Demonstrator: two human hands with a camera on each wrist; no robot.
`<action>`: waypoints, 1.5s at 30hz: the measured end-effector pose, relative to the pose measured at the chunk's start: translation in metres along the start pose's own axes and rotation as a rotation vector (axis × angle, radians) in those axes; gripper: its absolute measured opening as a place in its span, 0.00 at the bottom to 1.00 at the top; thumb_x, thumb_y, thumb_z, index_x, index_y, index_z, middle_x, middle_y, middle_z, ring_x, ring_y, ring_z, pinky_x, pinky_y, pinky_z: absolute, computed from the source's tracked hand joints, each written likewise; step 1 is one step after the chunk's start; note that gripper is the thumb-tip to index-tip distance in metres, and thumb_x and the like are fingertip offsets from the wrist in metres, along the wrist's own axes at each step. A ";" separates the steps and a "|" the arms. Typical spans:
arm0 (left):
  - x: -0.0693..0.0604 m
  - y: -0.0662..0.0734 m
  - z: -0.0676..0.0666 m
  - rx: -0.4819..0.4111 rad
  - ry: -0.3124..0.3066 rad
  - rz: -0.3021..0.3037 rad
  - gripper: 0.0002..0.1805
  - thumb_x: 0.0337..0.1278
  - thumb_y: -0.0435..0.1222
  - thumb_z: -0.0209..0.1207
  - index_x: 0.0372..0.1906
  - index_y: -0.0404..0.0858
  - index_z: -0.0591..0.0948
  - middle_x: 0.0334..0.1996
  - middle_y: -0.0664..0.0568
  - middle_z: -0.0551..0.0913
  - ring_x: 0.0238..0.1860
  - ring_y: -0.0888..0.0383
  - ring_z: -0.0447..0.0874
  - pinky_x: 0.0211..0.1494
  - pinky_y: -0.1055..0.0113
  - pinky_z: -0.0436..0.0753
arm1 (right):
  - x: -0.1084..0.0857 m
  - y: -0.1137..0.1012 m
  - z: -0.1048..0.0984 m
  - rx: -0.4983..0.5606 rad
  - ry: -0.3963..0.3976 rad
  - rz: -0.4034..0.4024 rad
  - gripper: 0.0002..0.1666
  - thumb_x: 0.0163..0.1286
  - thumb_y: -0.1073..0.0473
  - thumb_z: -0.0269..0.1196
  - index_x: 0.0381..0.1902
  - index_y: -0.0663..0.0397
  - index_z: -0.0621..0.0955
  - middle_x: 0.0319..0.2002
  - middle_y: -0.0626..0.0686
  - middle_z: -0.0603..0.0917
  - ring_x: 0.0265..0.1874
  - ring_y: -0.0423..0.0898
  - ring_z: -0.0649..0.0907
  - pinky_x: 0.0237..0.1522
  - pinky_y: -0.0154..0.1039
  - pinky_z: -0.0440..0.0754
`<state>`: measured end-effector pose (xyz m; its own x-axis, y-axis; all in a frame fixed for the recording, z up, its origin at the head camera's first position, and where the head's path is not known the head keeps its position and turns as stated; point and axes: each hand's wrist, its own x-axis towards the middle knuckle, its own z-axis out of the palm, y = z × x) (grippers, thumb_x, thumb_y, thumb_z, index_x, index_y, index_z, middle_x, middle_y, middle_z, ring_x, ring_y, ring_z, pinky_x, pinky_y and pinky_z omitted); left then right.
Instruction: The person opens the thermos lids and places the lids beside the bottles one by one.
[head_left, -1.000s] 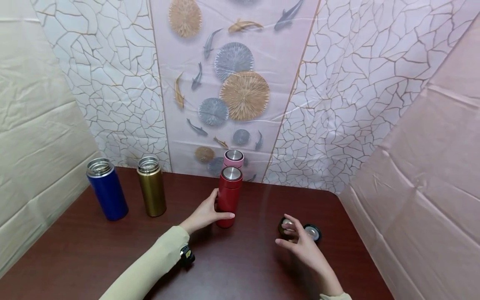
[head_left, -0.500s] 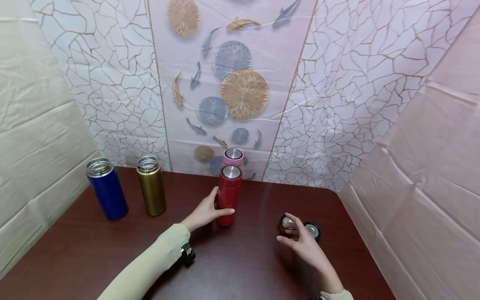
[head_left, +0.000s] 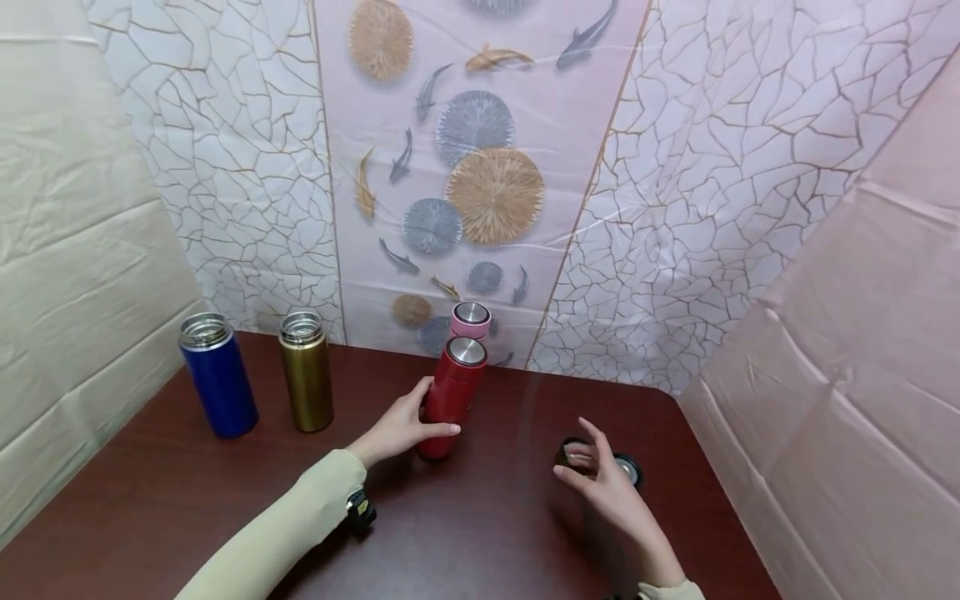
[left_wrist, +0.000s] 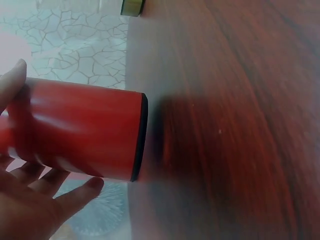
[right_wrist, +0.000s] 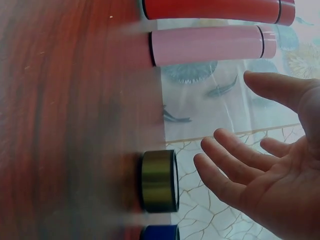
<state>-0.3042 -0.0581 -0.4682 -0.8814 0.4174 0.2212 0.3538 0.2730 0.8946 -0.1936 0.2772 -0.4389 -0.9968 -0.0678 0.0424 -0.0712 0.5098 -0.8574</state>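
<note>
I am holding the red bottle in my left hand, at the centre of the head view, just below the middle. My left fingers are curling around its body, the thumb lying across the side nearest me. The bottle's long axis is leaning: its base is pointing toward the lower left of the frame, and its silver top is tipping toward the upper right. In the left wrist view the base seems to be hanging just above the surface. Behind its top, the pink bottle is standing upright, partly hidden; the right wrist view is showing a gap between the two.

My right hand is hovering at the lower right of the frame, well apart from the red bottle, which is lying off to its left. These fingers are spreading apart and gripping nothing. The gold cap and the blue cap are resting near them, touching neither finger nor thumb. Far on the left of the frame, the blue bottle and the gold bottle are standing upright with bare mouths, nearer my left hand than my right.
</note>
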 end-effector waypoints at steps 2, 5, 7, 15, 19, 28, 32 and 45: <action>-0.003 0.003 -0.002 0.023 -0.006 0.014 0.42 0.51 0.47 0.75 0.69 0.48 0.66 0.55 0.53 0.79 0.54 0.54 0.81 0.56 0.53 0.81 | 0.001 -0.003 0.001 -0.002 0.006 -0.023 0.50 0.70 0.60 0.67 0.79 0.50 0.51 0.63 0.67 0.75 0.61 0.63 0.77 0.60 0.58 0.73; -0.008 0.009 -0.005 0.071 -0.002 0.034 0.42 0.49 0.48 0.76 0.69 0.49 0.68 0.55 0.55 0.80 0.53 0.56 0.81 0.55 0.55 0.81 | 0.003 -0.009 0.001 -0.003 0.000 -0.058 0.49 0.69 0.60 0.68 0.78 0.51 0.52 0.62 0.67 0.76 0.61 0.63 0.77 0.61 0.60 0.72; -0.011 0.014 -0.008 0.111 0.010 0.042 0.43 0.47 0.50 0.76 0.69 0.51 0.68 0.55 0.57 0.80 0.52 0.58 0.81 0.55 0.56 0.81 | 0.005 -0.013 0.002 -0.002 -0.011 -0.078 0.49 0.69 0.60 0.68 0.78 0.50 0.53 0.62 0.66 0.76 0.61 0.64 0.77 0.62 0.60 0.71; -0.035 0.030 -0.013 0.203 0.012 0.041 0.45 0.44 0.54 0.76 0.69 0.52 0.69 0.54 0.59 0.80 0.51 0.60 0.80 0.53 0.57 0.80 | 0.003 -0.026 0.012 0.015 -0.058 -0.121 0.48 0.66 0.59 0.71 0.77 0.44 0.57 0.60 0.60 0.78 0.60 0.62 0.77 0.60 0.61 0.72; -0.051 0.033 -0.012 0.261 0.011 0.064 0.45 0.43 0.56 0.76 0.68 0.50 0.70 0.54 0.59 0.81 0.49 0.60 0.80 0.51 0.57 0.81 | -0.002 -0.030 0.019 0.010 -0.109 -0.146 0.48 0.65 0.57 0.72 0.77 0.42 0.58 0.61 0.57 0.78 0.61 0.61 0.77 0.59 0.58 0.75; -0.066 0.048 -0.012 0.421 0.009 0.148 0.45 0.39 0.62 0.75 0.65 0.51 0.74 0.52 0.62 0.80 0.48 0.62 0.77 0.49 0.56 0.81 | -0.008 -0.049 0.021 0.025 -0.232 -0.263 0.50 0.67 0.61 0.70 0.78 0.35 0.55 0.66 0.57 0.72 0.64 0.60 0.75 0.59 0.55 0.76; -0.073 0.053 -0.011 0.494 0.027 0.160 0.44 0.38 0.64 0.75 0.63 0.54 0.74 0.50 0.62 0.80 0.47 0.63 0.76 0.46 0.56 0.81 | -0.011 -0.057 0.023 0.063 -0.263 -0.286 0.53 0.65 0.57 0.72 0.78 0.29 0.54 0.67 0.52 0.72 0.64 0.56 0.75 0.59 0.51 0.78; -0.097 0.060 -0.009 0.759 0.059 0.269 0.44 0.35 0.61 0.77 0.63 0.53 0.76 0.48 0.58 0.80 0.47 0.59 0.76 0.43 0.57 0.78 | -0.024 -0.065 0.042 -0.096 -0.209 -0.291 0.44 0.70 0.47 0.67 0.78 0.30 0.58 0.49 0.48 0.79 0.42 0.42 0.81 0.42 0.37 0.81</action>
<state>-0.2006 -0.0901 -0.4322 -0.7436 0.5115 0.4305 0.6532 0.6932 0.3047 -0.1635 0.2092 -0.4057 -0.9063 -0.3899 0.1633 -0.3633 0.5211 -0.7723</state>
